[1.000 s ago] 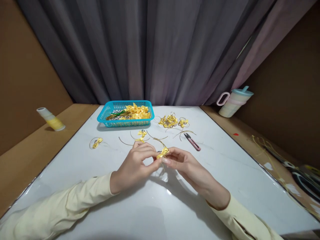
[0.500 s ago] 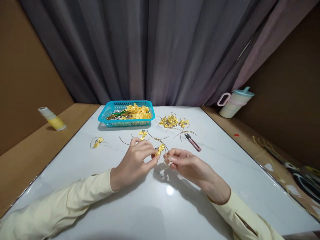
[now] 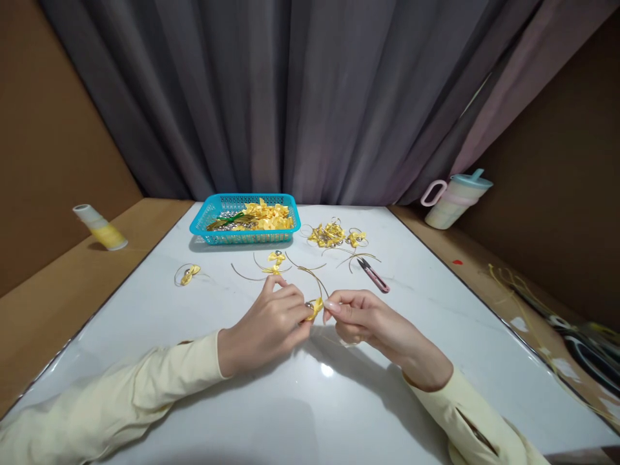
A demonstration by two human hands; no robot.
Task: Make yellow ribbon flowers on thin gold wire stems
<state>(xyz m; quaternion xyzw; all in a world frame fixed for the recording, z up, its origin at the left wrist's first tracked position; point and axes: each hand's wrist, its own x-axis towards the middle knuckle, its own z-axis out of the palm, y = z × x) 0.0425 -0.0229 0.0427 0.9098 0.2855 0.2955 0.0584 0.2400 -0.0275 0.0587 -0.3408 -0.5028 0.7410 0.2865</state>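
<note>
My left hand point(image 3: 271, 320) and my right hand point(image 3: 361, 316) meet over the middle of the white table point(image 3: 436, 323). Between their fingertips sits a small yellow ribbon bow point(image 3: 316, 307) with a thin gold cord running up from it. The left hand pinches the bow from the left. The right hand's thumb and forefinger are pinched together at its right side, seemingly on the cord. Both wear pale yellow sleeves.
A turquoise basket point(image 3: 203, 223) of yellow bows stands at the back. Loose bows point(image 3: 276, 258) with cords, a bow point(image 3: 188, 274) at the left, a pile of bows point(image 3: 332, 234) and pink snips point(image 3: 372, 275) lie behind my hands. A thread spool point(image 3: 100, 227) and a lidded cup point(image 3: 455, 199) flank the table.
Both hands have sunk a little towards me and closed together again. The bow has dropped lower between the fingertips.
</note>
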